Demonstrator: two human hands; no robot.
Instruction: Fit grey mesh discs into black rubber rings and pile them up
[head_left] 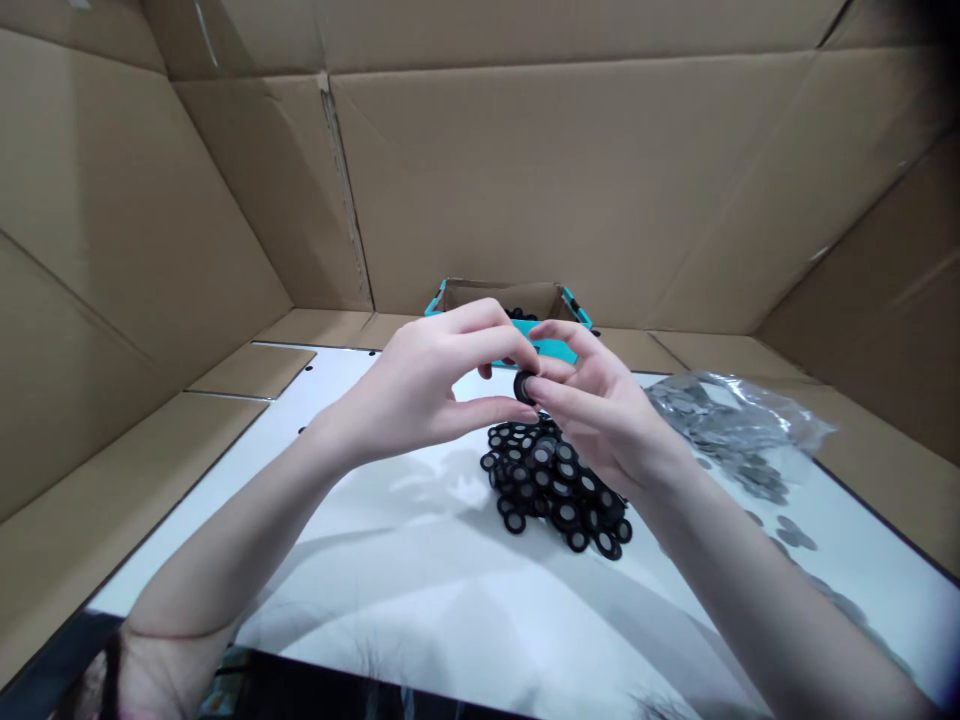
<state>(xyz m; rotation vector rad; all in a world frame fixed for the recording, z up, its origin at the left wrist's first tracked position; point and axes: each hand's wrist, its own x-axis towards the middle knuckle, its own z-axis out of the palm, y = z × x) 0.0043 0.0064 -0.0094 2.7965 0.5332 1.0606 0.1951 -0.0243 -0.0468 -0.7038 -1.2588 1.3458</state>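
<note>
A small black ring washer [522,388] is up in the air above the white table. My right hand [600,405] pinches it, thumb pressed against its face. My left hand [450,375] curls in from the other side, index finger and thumb at the ring's upper and lower edges. Fingers partly hide the ring, so whether a disc sits inside it is unclear. Just below both hands lies a heap of black ring washers [568,515] with grey round centres.
Behind my hands stands a turquoise-edged cardboard box [555,345] with black rings inside. At right, a clear plastic bag [780,415] holds many grey discs, and loose grey discs [796,533] lie nearby. Cardboard walls [562,180] enclose the white table [420,570].
</note>
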